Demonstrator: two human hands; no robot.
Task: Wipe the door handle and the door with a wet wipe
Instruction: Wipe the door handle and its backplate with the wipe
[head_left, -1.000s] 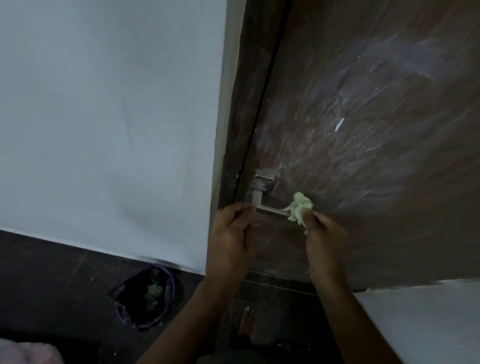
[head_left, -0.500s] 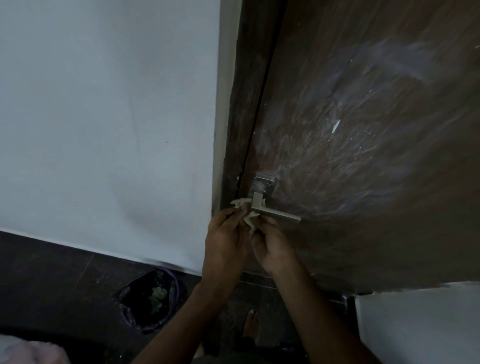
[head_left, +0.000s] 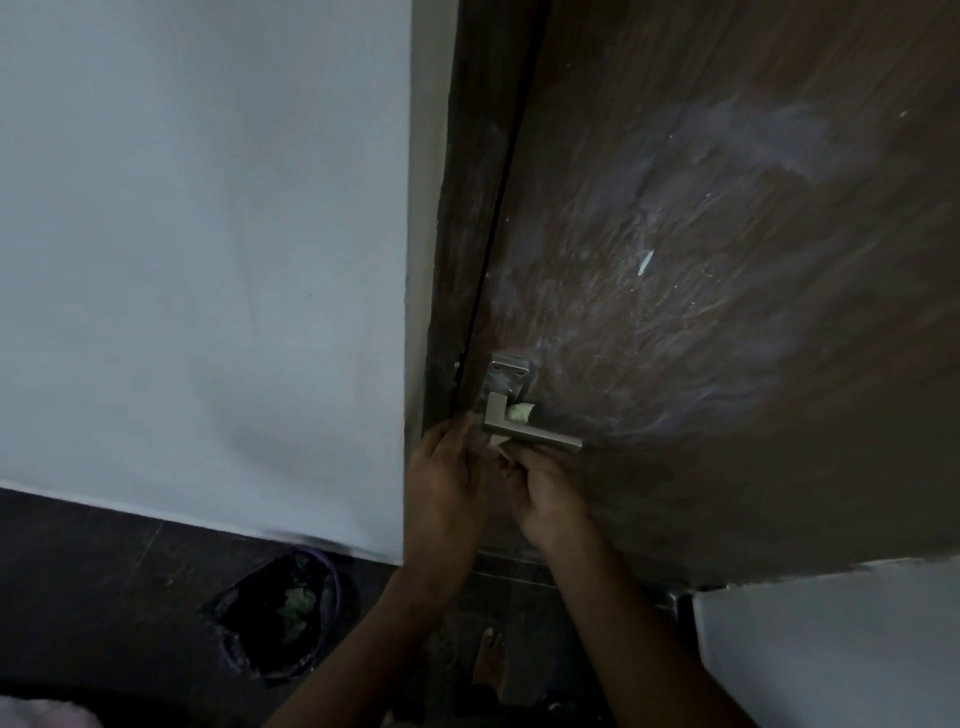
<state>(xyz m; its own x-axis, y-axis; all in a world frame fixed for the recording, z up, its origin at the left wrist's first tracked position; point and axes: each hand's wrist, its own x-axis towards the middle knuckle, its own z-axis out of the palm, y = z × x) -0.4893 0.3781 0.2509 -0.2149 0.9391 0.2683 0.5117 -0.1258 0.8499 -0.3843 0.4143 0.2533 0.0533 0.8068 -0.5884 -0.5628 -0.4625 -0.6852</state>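
The dark brown door (head_left: 727, 260) shows whitish smears across its face. Its silver lever handle (head_left: 540, 435) sits at the door's left edge under a square plate (head_left: 506, 375). A pale green wet wipe (head_left: 519, 413) is threaded behind the handle's neck, one end showing above the lever and one below it. My right hand (head_left: 545, 493) pinches the lower end just under the lever. My left hand (head_left: 447, 478) is at the lever's left end, its fingertips by the wipe; whether it holds the wipe is hidden.
A white wall (head_left: 208, 260) lies to the left of the door frame (head_left: 441, 208). On the dark floor at lower left stands a bin with a black liner (head_left: 280, 618) holding used wipes. A bare foot (head_left: 488, 660) shows below my arms.
My right hand carried the wipe from the lever's right end to the handle's neck. The wipe now wraps behind the neck, with an end sticking out above the lever.
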